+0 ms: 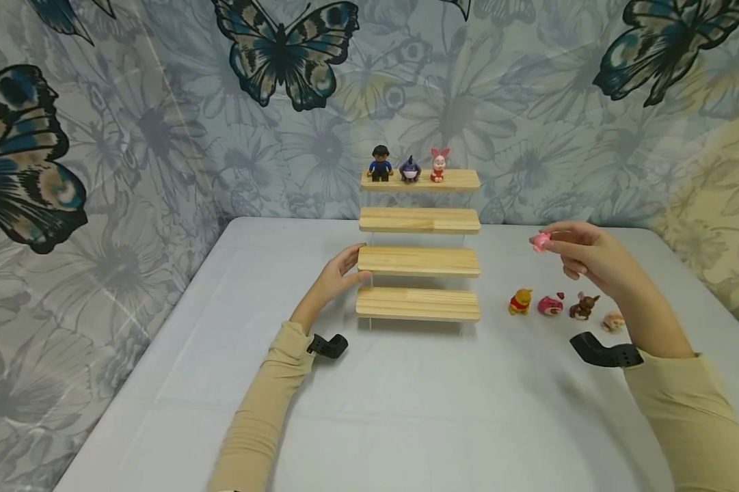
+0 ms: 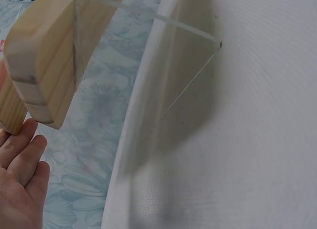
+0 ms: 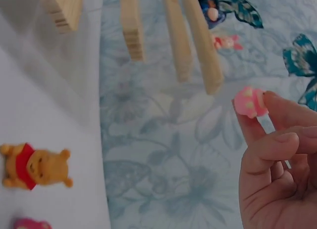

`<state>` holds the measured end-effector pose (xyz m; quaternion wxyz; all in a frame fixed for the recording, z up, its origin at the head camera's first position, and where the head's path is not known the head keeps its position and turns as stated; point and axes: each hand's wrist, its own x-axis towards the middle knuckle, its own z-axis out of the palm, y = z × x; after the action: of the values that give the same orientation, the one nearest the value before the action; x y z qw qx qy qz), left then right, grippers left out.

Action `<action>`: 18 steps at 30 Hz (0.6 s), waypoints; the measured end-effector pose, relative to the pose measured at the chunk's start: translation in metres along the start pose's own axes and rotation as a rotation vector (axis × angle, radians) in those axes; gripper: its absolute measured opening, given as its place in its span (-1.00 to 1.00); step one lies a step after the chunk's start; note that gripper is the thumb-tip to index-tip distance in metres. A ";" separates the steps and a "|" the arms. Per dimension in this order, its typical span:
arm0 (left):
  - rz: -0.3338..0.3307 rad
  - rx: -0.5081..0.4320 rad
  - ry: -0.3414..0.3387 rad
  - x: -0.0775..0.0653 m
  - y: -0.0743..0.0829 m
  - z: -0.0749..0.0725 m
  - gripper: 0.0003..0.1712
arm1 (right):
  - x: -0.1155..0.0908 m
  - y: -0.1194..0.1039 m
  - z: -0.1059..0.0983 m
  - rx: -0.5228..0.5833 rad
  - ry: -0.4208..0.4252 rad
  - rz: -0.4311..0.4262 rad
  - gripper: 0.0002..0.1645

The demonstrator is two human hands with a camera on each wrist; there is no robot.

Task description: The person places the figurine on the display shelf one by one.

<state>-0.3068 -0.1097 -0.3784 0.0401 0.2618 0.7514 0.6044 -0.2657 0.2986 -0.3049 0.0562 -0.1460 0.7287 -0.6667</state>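
Note:
A stepped wooden display shelf (image 1: 418, 262) with clear side supports stands on the table. My left hand (image 1: 338, 272) is at its left end, with fairly straight fingers touching the edge of a board (image 2: 12, 103); the thumb is hidden in the left wrist view. Out to the right, my right hand (image 1: 597, 256) pinches a small pink figurine (image 3: 251, 102) between thumb and fingertip, above the table. Below that hand sit a yellow bear figurine in a red shirt (image 1: 519, 301), a pink figurine (image 1: 550, 305), a brown long-eared figurine (image 1: 583, 306) and a pale figurine (image 1: 612, 321) partly behind the wrist.
Along the top board stand a dark-haired toy figure in blue (image 1: 380, 165), a grey-blue figurine (image 1: 410, 169) and a pink-eared figurine in red (image 1: 438, 165). Behind the white-covered table (image 1: 406, 410) hangs a butterfly-patterned cloth (image 1: 320, 150).

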 end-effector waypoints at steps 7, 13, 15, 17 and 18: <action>-0.028 -0.006 -0.004 -0.005 -0.006 0.000 -0.28 | 0.035 -0.010 0.027 0.017 0.120 0.007 -0.80; 0.017 -0.029 0.016 -0.003 -0.006 -0.002 -0.31 | 0.067 -0.022 0.043 0.101 0.170 -0.083 -0.79; 0.025 -0.026 0.005 -0.001 -0.006 -0.002 -0.30 | 0.076 -0.026 0.046 0.141 0.178 -0.116 -0.80; 0.016 -0.018 -0.006 0.001 -0.005 -0.002 -0.30 | 0.084 -0.029 0.049 0.169 0.194 -0.148 -0.80; 0.010 -0.018 -0.009 0.002 -0.004 -0.003 -0.30 | 0.089 -0.030 0.051 0.178 0.205 -0.159 -0.79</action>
<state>-0.3107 -0.1119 -0.3812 0.0427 0.2677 0.7444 0.6102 -0.3320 0.2223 -0.2705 -0.0588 -0.1288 0.6550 -0.7423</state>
